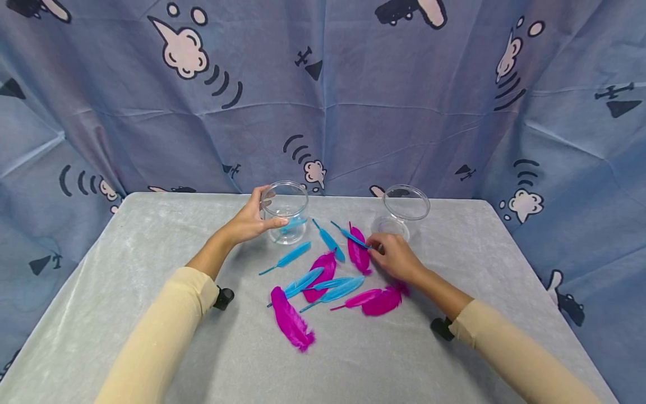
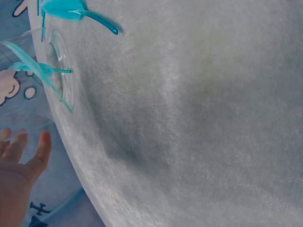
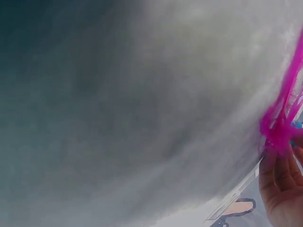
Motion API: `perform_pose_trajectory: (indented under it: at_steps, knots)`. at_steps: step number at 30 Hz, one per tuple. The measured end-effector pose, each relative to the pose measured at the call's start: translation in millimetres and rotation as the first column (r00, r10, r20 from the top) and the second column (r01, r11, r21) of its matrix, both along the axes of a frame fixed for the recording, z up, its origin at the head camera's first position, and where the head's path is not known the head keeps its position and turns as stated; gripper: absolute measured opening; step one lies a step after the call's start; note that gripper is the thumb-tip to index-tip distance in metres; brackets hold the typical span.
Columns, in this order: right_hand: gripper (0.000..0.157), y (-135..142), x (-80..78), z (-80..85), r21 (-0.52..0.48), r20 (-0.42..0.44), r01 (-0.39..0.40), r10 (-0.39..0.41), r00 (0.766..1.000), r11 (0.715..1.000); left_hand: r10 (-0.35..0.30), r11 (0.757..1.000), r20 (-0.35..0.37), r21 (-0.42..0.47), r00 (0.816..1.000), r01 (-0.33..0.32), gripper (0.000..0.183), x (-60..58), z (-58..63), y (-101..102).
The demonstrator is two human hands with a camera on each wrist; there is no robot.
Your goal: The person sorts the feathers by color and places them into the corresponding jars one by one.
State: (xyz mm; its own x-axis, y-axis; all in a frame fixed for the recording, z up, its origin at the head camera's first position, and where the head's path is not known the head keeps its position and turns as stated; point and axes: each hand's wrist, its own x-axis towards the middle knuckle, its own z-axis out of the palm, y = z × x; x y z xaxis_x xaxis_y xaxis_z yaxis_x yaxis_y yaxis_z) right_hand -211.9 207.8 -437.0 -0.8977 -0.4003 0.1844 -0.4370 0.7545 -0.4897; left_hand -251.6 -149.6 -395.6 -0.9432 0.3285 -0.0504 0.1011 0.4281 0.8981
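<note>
My left hand (image 1: pixel 252 219) holds a clear jar (image 1: pixel 285 199) at its left side, thumb across the front and fingers behind. Blue feathers (image 2: pixel 35 68) stand inside that jar. With its fingertips, my right hand (image 1: pixel 396 255) pinches one end of a blue feather (image 1: pixel 348 233), which lies across a magenta feather (image 1: pixel 359 259). In the right wrist view, magenta plumes (image 3: pixel 279 127) partly cover the fingertips. Between the hands lie several loose blue and magenta feathers, among them a blue one (image 1: pixel 330 241) and a magenta one (image 1: pixel 291 320).
A second clear jar (image 1: pixel 406 216) stands just behind my right hand. More magenta feathers (image 1: pixel 382 302) lie below that hand. The grey cloth-covered table (image 1: pixel 454 247) ends at a patterned blue curtain (image 1: pixel 383 134) behind both jars.
</note>
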Motion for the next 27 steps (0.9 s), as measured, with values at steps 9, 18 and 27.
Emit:
perform_pose_trajectory:
  at_steps: [9, 18, 27]
  knots:
    - [0.005, 2.8, -1.6, 5.7, -0.065, -0.008, 0.045, -0.046, 0.999, 0.997, -0.001, 1.000, 0.003, 0.002, 1.000, 0.001, 0.098, 0.3, 0.2, 0.5]
    - [0.006, 2.6, -3.2, 23.0, -0.169, -0.013, 0.069, -0.073, 0.997, 0.983, -0.013, 1.000, 0.000, 0.007, 1.000, 0.013, 0.098, 0.6, 0.5, 0.1]
    - [0.008, -2.1, -3.4, 46.0, -0.239, -0.008, 0.054, -0.057, 0.998, 0.970, -0.015, 1.000, -0.001, 0.004, 1.000, 0.015, 0.097, 0.6, 0.5, -0.1]
